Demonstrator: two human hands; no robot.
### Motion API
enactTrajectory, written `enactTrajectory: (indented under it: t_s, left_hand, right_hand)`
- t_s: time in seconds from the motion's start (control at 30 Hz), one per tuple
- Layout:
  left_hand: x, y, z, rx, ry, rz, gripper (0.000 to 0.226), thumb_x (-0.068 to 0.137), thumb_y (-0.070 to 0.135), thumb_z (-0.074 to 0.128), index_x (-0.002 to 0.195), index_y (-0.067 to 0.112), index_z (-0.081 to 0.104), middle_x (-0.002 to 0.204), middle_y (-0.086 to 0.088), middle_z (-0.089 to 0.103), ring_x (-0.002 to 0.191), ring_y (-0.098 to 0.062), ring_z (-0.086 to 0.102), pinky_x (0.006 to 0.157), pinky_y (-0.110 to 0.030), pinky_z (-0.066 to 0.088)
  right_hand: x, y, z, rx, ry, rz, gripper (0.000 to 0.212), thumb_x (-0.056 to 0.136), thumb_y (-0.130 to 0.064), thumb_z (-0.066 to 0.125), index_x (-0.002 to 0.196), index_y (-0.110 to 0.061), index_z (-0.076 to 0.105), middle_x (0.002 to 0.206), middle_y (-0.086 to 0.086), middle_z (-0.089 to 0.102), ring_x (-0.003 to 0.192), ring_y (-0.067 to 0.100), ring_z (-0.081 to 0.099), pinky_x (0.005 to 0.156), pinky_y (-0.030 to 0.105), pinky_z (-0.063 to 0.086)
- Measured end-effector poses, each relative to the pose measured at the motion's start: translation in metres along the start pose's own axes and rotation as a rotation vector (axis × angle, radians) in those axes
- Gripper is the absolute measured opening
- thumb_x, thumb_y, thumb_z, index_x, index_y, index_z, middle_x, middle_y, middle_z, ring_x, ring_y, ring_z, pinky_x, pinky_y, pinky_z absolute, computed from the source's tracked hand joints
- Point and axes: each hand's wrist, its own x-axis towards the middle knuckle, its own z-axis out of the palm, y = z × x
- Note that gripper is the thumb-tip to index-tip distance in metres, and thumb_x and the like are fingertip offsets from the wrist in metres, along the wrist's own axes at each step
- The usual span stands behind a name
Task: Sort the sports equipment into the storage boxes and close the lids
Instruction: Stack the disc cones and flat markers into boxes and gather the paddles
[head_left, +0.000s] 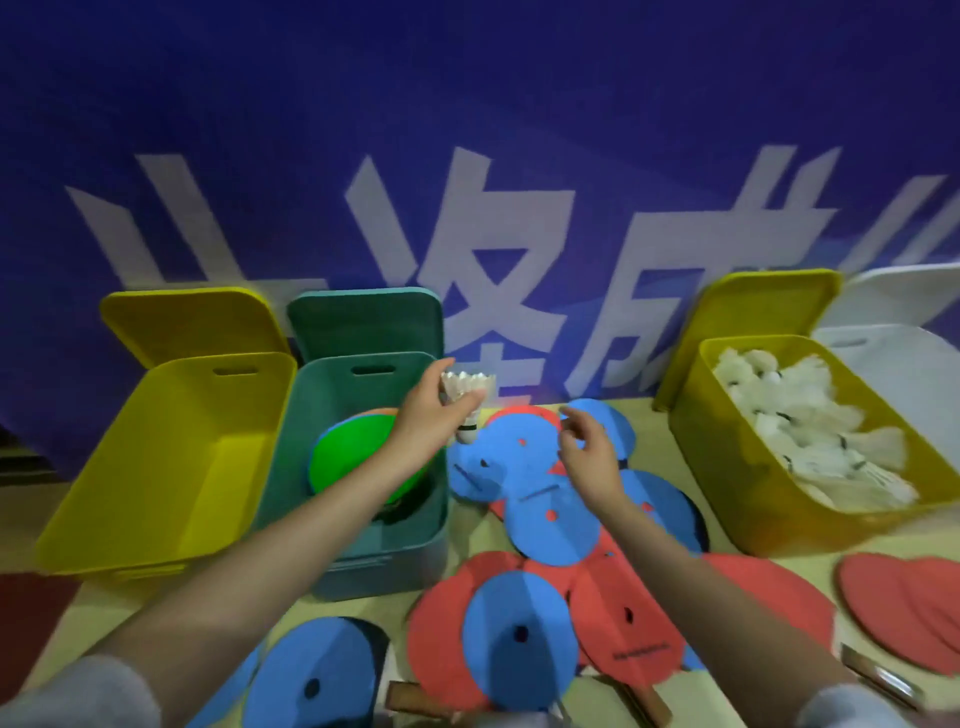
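Note:
My left hand (427, 415) pinches a white shuttlecock (466, 395) in the air between the teal box (363, 551) and the pile of table tennis paddles (550, 514). My right hand (589, 449) hovers over the blue and red paddles with loosely curled fingers and holds nothing. The teal box holds a green paddle (353, 457). A yellow box (737, 499) at the right is full of white shuttlecocks (810, 431). The yellow box (156, 467) at the far left has nothing in it. All lids stand up.
More blue paddles (317, 675) and red paddles (904, 603) lie near the table's front edge. A white box (904, 353) stands behind the right yellow box. A blue banner with large white characters (467, 249) backs the table.

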Motion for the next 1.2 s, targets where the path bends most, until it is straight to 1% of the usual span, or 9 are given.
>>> enactTrajectory:
  t_s: [0.1,0.2,0.3,0.4,0.5,0.63,0.8,0.9,1.2]
  left_hand:
    - [-0.001,0.036,0.084,-0.013,-0.147,0.034,0.075,0.071,0.048,0.071,0.136,0.021,0.045,0.113,-0.001,0.057,0.09,-0.012,0.058,0.078,-0.024,0.051]
    - [-0.002,0.065,0.166,-0.01,-0.265,0.065,0.066,0.076,0.041,0.071,0.133,0.02,0.048,0.114,-0.001,0.058,0.095,-0.016,0.057,0.087,-0.037,0.053]
    - [0.0,0.086,0.241,0.0,-0.328,0.058,0.055,0.082,0.034,0.071,0.13,0.017,0.051,0.111,-0.002,0.06,0.092,-0.014,0.055,0.09,-0.038,0.051]
    - [0.006,0.108,0.309,-0.024,-0.372,0.038,0.063,0.075,0.047,0.071,0.129,0.021,0.051,0.117,-0.002,0.06,0.102,-0.018,0.058,0.091,-0.044,0.052]
    - [0.013,0.125,0.368,0.044,-0.358,0.048,0.06,0.082,0.049,0.067,0.134,0.025,0.047,0.129,-0.001,0.053,0.113,-0.019,0.053,0.091,-0.033,0.047]
    - [0.015,0.139,0.42,0.253,-0.343,0.186,0.07,0.085,0.048,0.063,0.144,0.026,0.033,0.126,-0.002,0.053,0.097,-0.02,0.061,0.078,-0.032,0.051]
    - [0.027,0.131,0.454,0.723,-0.462,0.421,0.078,0.088,0.045,0.058,0.151,0.023,0.018,0.092,-0.002,0.054,0.093,-0.025,0.054,0.063,-0.033,0.037]
    - [0.029,0.125,0.461,0.791,-0.54,0.424,0.079,0.094,0.041,0.051,0.153,0.025,0.002,0.086,0.0,0.043,0.084,-0.019,0.043,0.063,-0.032,0.033]
    - [0.033,0.127,0.45,0.859,-0.689,0.632,0.068,0.091,0.047,0.053,0.149,0.039,0.017,0.092,0.01,0.043,0.098,-0.01,0.041,0.071,-0.029,0.039]
  right_hand:
    - [0.025,0.035,-0.09,-0.034,0.223,0.144,0.037,0.089,-0.006,0.047,0.125,-0.006,0.057,0.102,0.011,0.061,0.092,0.025,0.057,0.088,0.04,0.047]
    - [0.04,0.063,-0.182,-0.152,0.361,0.138,0.036,0.091,-0.013,0.046,0.126,-0.013,0.056,0.107,0.011,0.063,0.09,0.025,0.059,0.082,0.04,0.05]
    - [0.053,0.095,-0.264,-0.267,0.414,0.144,0.035,0.092,-0.012,0.047,0.127,-0.014,0.056,0.117,0.01,0.061,0.105,0.026,0.057,0.086,0.035,0.045]
    - [0.072,0.134,-0.337,-0.47,0.467,0.168,0.037,0.088,-0.008,0.049,0.124,-0.007,0.058,0.114,0.017,0.061,0.109,0.034,0.054,0.09,0.039,0.043]
    - [0.085,0.175,-0.387,-0.662,0.435,0.328,0.039,0.094,-0.015,0.047,0.13,-0.004,0.053,0.124,0.024,0.056,0.117,0.041,0.046,0.098,0.045,0.037]
    - [0.095,0.206,-0.406,-0.874,0.306,0.338,0.037,0.097,-0.027,0.041,0.126,-0.011,0.055,0.119,0.018,0.063,0.109,0.037,0.056,0.091,0.042,0.042]
    - [0.103,0.216,-0.405,-0.836,0.257,0.218,0.023,0.094,-0.016,0.037,0.097,-0.014,0.059,0.088,0.01,0.068,0.083,0.036,0.063,0.074,0.037,0.039]
    - [0.102,0.222,-0.405,-0.804,0.268,0.193,0.021,0.089,-0.012,0.038,0.091,-0.015,0.058,0.08,0.007,0.066,0.075,0.034,0.06,0.073,0.037,0.036]
    - [0.105,0.232,-0.404,-0.793,0.294,0.19,0.02,0.085,-0.01,0.038,0.085,-0.015,0.058,0.073,0.004,0.061,0.069,0.032,0.056,0.074,0.037,0.036]
